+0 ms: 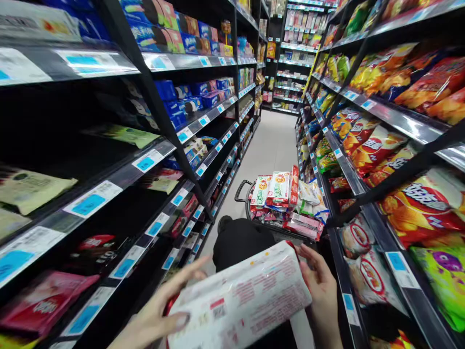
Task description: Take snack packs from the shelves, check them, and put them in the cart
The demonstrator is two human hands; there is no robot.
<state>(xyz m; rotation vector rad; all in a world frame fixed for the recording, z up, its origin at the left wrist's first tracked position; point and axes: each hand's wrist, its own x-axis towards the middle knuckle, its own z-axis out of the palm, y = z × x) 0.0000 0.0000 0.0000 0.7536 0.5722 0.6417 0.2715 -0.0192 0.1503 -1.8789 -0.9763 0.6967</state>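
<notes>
A long white snack package (243, 291) with red edges and small red print lies tilted across both hands, close to my body. My left hand (174, 300) grips its left end, thumb on the printed face and fingers over the upper edge. At the other end, my right hand (319, 281) is wrapped round the package's right side, with some fingers hidden behind it. Just beyond, a black-handled shopping basket (250, 208) is heaped with snack boxes and bags, among them a white and red box (279, 186) on top.
Shelves with price tags (145, 162) run along the left, holding blue cookie boxes (174, 104) and pouches. On the right, shelves carry chip bags (425, 203). The pale aisle floor (272, 140) leads to a stocked rack (298, 53). My dark-clothed knee (241, 240) is below.
</notes>
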